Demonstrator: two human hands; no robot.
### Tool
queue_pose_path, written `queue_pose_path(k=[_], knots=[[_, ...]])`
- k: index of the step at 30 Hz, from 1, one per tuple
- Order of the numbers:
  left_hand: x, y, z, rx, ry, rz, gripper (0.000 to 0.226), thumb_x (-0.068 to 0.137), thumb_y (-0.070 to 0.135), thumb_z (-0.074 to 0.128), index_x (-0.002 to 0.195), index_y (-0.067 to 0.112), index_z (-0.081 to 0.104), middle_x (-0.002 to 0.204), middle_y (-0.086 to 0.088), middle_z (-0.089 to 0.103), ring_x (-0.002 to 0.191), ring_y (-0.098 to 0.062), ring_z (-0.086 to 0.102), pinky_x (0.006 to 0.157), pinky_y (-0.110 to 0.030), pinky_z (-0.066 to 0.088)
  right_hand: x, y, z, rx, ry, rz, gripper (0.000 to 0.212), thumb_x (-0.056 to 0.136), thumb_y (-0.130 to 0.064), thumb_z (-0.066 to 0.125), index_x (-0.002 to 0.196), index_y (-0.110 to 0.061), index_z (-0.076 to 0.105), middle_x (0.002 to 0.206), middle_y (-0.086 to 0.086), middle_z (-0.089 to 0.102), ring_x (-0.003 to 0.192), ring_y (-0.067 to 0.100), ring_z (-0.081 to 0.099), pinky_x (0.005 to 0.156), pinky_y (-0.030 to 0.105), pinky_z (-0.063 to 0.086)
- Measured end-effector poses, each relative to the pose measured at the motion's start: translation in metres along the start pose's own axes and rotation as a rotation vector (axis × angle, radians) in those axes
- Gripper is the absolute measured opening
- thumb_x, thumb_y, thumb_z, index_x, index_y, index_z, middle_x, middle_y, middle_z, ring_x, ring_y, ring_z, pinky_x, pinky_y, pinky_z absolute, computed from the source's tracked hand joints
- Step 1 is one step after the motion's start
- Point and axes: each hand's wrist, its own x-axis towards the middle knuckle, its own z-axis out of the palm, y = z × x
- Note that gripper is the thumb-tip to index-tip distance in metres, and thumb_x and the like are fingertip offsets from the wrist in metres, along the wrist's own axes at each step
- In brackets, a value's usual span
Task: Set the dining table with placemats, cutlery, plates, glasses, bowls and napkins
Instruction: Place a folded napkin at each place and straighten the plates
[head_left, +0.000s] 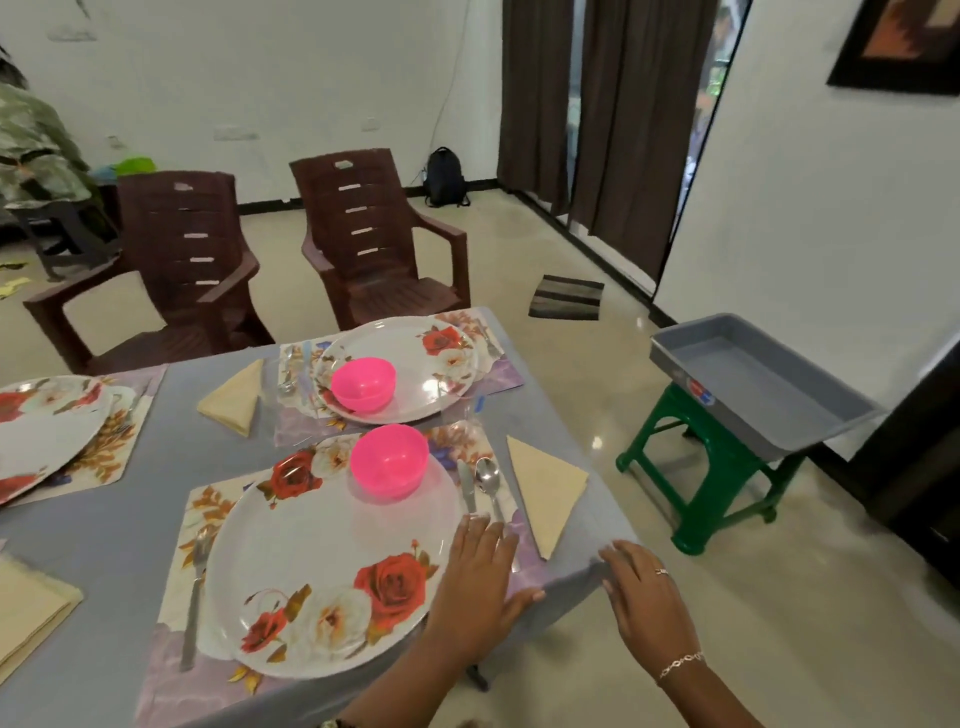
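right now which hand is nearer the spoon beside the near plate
Left. The left hand lies on the placemat, fingertips at the handle end of the spoon. The right hand is farther right, at the corner of the table, beyond the napkin.

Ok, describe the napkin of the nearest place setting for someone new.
Go to the near right corner of the grey table. Beside the spoon there lies a cream napkin, the only one on that right edge, folded into a long triangle.

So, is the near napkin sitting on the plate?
No, the napkin lies off to the right of the plate, beyond the knife and spoon.
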Motion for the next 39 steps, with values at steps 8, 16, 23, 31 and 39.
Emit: queue_pose_path(k=[8, 16, 23, 31, 39], knots=[[0.084, 0.026, 0.039, 0.017, 0.012, 0.005, 0.073, 0.096, 0.054, 0.007, 0.101, 0.020, 0.071, 0.108, 0.000, 0.070, 0.102, -0.019, 0.067, 0.095, -0.041, 0.046, 0.065, 0.045, -0.008, -0.019, 0.052, -0.081, 0.026, 0.072, -0.023, 0.054, 0.091, -0.016, 0.070, 0.092, 0.006, 0.069, 0.079, 0.022, 0.069, 0.065, 0.029, 0.056], [0.143, 0.018, 0.060, -0.012, 0.157, -0.086, 0.044, 0.077, 0.020, 0.035, 0.101, 0.014, 0.072, 0.106, -0.003, 0.071, 0.098, -0.020, 0.068, 0.085, -0.036, 0.053, 0.161, 0.055, 0.021, 0.085, -0.091, -0.456, 0.043, 0.065, -0.021, 0.075, 0.106, -0.023, 0.064, 0.108, -0.001, 0.067, 0.093, 0.014, 0.066, 0.076, 0.023, 0.054], [0.107, 0.015, 0.085, 0.046, 0.207, -0.140, 0.045, 0.077, 0.023, 0.042, 0.119, 0.010, 0.050, 0.116, -0.008, 0.067, 0.106, -0.023, 0.064, 0.091, -0.035, 0.050, 0.180, 0.045, 0.054, 0.087, -0.239, -0.875, 0.050, 0.077, -0.035, 0.041, 0.124, -0.023, 0.051, 0.133, 0.000, 0.056, 0.118, 0.017, 0.057, 0.098, 0.032, 0.034], [0.108, 0.066, 0.102, 0.110, 0.261, -0.487, 0.047, 0.073, 0.023, 0.040, 0.119, 0.014, 0.046, 0.124, -0.007, 0.060, 0.121, -0.023, 0.045, 0.108, -0.027, 0.029, 0.230, 0.057, 0.054, 0.198, -0.309, -1.190, 0.047, 0.078, -0.040, 0.041, 0.122, -0.023, 0.047, 0.127, -0.001, 0.060, 0.115, 0.017, 0.059, 0.097, 0.030, 0.031], [0.138, 0.101, 0.097, 0.070, 0.227, -0.731, 0.067, 0.054, 0.024, 0.078, 0.113, 0.015, 0.047, 0.115, -0.012, 0.066, 0.101, -0.028, 0.067, 0.082, -0.033, 0.054, 0.261, 0.105, 0.038, 0.339, -0.286, -1.169, 0.045, 0.074, -0.039, 0.044, 0.116, -0.022, 0.049, 0.115, 0.004, 0.065, 0.104, 0.019, 0.060, 0.081, 0.026, 0.053]])
